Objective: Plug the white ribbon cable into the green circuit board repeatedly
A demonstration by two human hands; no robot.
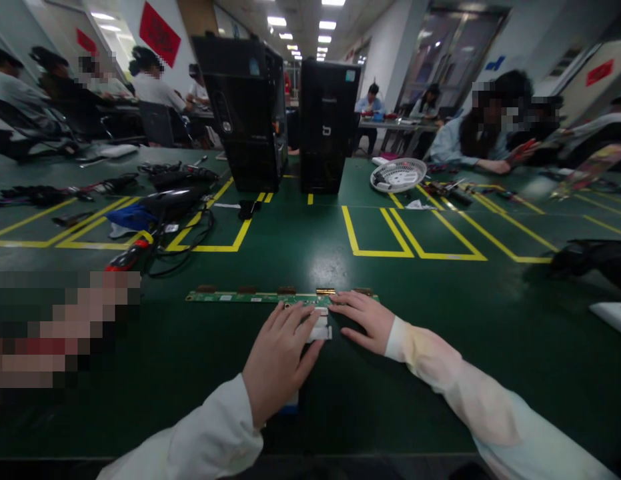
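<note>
A long, narrow green circuit board lies across the dark green tabletop, with brown tabs along its far edge. My left hand rests over the middle of it, fingers stretched out and fingertips at its near edge. A white flat cable runs from the board under these fingers and is partly covered. My right hand lies flat on the board's right part, fingers apart. Below my left wrist a small blue-and-white end shows; most of it is hidden.
Two black computer towers stand at the back. A hair dryer with a cord lies left, near another person's arm. A white round fan grille sits back right. Yellow tape outlines mark the table; people sit at tables beyond.
</note>
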